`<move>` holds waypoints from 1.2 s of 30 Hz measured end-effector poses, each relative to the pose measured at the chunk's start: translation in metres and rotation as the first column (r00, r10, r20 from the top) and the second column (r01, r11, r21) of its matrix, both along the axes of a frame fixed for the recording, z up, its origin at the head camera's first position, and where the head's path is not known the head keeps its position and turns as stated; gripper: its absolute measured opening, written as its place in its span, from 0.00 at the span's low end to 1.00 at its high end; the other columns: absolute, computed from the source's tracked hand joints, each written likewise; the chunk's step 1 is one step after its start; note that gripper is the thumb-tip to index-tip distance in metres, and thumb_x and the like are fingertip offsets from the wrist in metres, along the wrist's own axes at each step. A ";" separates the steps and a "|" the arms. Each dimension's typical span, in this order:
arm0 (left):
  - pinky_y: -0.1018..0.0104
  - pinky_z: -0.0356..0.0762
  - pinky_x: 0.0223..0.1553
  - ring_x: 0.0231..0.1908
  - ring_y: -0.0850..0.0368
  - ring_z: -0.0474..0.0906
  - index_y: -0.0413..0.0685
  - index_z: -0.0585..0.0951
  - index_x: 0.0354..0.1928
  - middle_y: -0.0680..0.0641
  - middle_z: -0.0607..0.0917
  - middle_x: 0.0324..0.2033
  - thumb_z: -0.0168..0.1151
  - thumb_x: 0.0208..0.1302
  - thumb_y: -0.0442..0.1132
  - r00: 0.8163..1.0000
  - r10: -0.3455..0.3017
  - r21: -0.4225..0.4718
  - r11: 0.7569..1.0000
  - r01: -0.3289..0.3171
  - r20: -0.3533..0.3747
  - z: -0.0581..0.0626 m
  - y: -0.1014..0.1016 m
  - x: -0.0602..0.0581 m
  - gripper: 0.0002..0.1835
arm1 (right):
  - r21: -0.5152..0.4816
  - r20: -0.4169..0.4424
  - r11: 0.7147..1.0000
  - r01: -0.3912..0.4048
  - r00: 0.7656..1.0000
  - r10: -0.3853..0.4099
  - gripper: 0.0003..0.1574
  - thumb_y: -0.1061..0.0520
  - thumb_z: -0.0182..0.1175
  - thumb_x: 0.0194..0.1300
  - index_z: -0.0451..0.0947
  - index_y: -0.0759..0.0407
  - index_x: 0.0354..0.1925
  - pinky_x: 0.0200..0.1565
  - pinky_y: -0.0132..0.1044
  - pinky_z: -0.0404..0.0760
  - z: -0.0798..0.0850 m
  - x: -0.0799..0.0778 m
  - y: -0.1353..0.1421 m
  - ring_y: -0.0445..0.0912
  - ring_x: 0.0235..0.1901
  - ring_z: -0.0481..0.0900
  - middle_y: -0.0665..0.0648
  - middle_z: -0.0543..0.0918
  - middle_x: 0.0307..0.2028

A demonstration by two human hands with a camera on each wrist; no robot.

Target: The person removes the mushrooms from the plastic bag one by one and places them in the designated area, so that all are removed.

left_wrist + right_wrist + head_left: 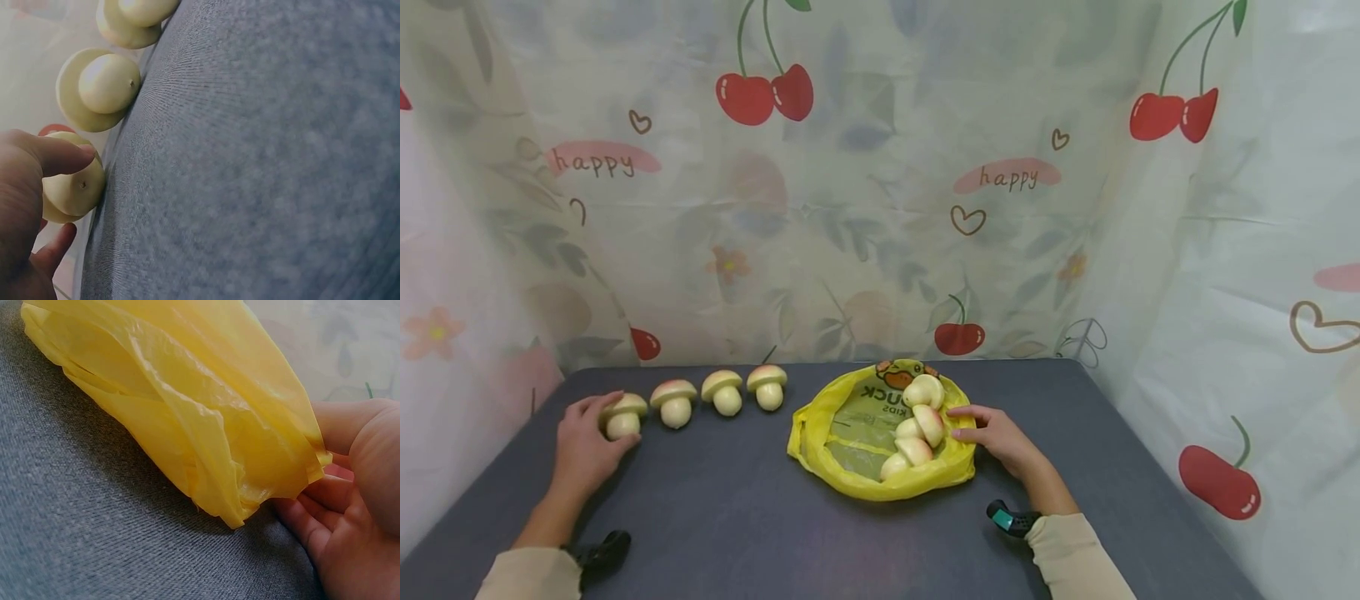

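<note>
My left hand is at the far left of the table, gripping a toy mushroom with a pale stem. In the left wrist view the thumb lies across this mushroom, and other fingers are on its far side. Three more mushrooms stand in a row to its right. An open yellow plastic bag with a duck print lies right of centre, with three mushrooms inside along its right side. My right hand holds the bag's right rim, the bag's edge between thumb and fingers.
A dark grey cloth-like surface covers the table. Behind it and at both sides hangs a pale curtain printed with cherries. Black bands with small devices sit on both wrists.
</note>
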State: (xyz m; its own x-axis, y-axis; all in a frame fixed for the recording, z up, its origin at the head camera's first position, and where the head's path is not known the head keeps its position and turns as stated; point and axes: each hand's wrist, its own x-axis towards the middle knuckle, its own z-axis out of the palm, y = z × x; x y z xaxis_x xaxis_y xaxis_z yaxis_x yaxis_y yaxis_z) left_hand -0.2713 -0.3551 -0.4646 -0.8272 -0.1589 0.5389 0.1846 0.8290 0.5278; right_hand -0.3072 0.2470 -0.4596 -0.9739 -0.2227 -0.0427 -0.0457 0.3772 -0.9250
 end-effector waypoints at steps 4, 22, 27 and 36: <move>0.31 0.55 0.50 0.54 0.20 0.58 0.32 0.72 0.59 0.24 0.63 0.57 0.73 0.45 0.28 1.000 -0.007 0.006 1.000 0.007 -0.027 0.001 0.000 -0.001 0.36 | 0.003 0.002 1.000 0.005 1.000 -0.005 0.27 0.52 0.67 0.63 0.78 0.61 0.58 0.57 0.49 0.72 0.000 0.000 0.000 0.57 0.61 0.67 0.63 0.73 0.61; 0.31 0.54 0.51 0.55 0.21 0.59 0.33 0.74 0.59 0.25 0.65 0.59 0.71 0.48 0.30 0.997 0.002 0.021 1.000 -0.001 -0.073 0.008 -0.002 0.006 0.32 | 0.003 -0.002 1.000 0.020 1.000 -0.020 0.27 0.54 0.67 0.63 0.79 0.61 0.58 0.57 0.49 0.72 -0.001 0.000 -0.001 0.58 0.62 0.67 0.64 0.73 0.62; 0.30 0.53 0.53 0.56 0.21 0.59 0.31 0.74 0.58 0.25 0.65 0.58 0.71 0.48 0.29 0.997 0.009 0.029 1.000 -0.007 -0.072 0.008 -0.003 0.007 0.32 | -0.006 0.002 1.000 0.013 1.000 -0.013 0.27 0.54 0.67 0.63 0.78 0.61 0.58 0.57 0.48 0.72 -0.001 0.001 -0.001 0.57 0.62 0.67 0.63 0.73 0.62; 0.29 0.53 0.54 0.56 0.22 0.59 0.31 0.74 0.58 0.25 0.65 0.58 0.70 0.49 0.30 0.997 0.021 0.028 0.999 -0.019 -0.071 0.010 -0.001 0.009 0.31 | -0.004 -0.002 1.000 0.010 1.000 -0.010 0.27 0.53 0.67 0.63 0.78 0.61 0.58 0.57 0.49 0.72 -0.001 0.001 -0.001 0.58 0.61 0.67 0.64 0.73 0.62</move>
